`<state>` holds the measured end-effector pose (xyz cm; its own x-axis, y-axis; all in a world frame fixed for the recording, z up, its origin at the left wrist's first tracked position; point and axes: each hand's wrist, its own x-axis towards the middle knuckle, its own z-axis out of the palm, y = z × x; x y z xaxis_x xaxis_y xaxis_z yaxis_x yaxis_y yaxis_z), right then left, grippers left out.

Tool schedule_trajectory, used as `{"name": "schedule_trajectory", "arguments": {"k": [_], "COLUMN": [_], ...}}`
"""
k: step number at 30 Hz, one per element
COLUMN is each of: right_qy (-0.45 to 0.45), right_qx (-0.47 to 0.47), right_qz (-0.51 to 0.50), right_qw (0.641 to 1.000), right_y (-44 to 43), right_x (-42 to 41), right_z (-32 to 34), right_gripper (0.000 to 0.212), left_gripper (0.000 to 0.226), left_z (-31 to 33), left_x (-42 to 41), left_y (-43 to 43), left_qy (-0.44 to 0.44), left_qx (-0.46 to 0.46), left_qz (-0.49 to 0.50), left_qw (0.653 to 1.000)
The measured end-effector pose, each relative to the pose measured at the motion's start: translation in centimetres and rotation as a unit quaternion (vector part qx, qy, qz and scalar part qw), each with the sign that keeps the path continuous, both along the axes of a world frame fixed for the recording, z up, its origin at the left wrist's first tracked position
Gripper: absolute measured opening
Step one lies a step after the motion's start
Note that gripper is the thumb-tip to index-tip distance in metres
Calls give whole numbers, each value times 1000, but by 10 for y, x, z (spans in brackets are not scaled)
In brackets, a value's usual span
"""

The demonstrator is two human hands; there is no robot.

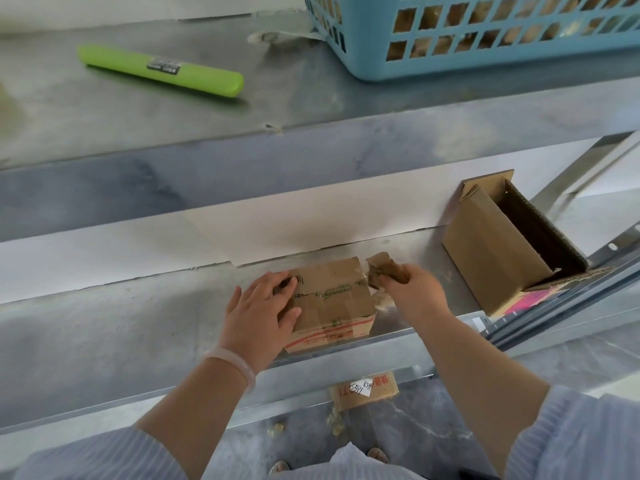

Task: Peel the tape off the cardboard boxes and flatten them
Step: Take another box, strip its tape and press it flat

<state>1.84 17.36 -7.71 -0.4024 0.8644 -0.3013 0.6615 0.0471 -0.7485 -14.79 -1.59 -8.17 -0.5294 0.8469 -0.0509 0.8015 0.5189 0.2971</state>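
A small brown cardboard box (337,299) with red print on its front sits on the lower metal shelf (104,334). My left hand (263,313) presses flat on the box's left side and top. My right hand (412,289) is at the box's right end, fingers pinched on a torn strip of tape and cardboard (382,268) lifted away from the box. A larger open cardboard box (491,254) lies on its side to the right, its opening facing up and right.
A green utility knife (161,69) lies on the upper shelf, with a blue plastic basket (485,36) of cardboard at the back right. A flattened cardboard piece with a white label (363,389) and tape scraps (336,420) lie on the floor below.
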Motion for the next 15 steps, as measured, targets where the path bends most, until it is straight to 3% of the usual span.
{"name": "schedule_trajectory", "arguments": {"k": [8,12,15], "right_qy": [17,19,28], "right_qx": [65,65,26], "right_qz": [-74,-32,-34], "right_qw": [995,997,999], "right_y": [30,33,35], "right_x": [13,13,11], "right_z": [5,7,11], "right_gripper": [7,18,41], "left_gripper": [52,52,51], "left_z": [-2,-4,-4], "left_x": [-1,0,-1], "left_y": [0,1,1], "left_qy": [-8,-18,-30], "left_qx": [0,6,18], "left_qz": [-3,2,6], "left_qw": [1000,1000,999]}}
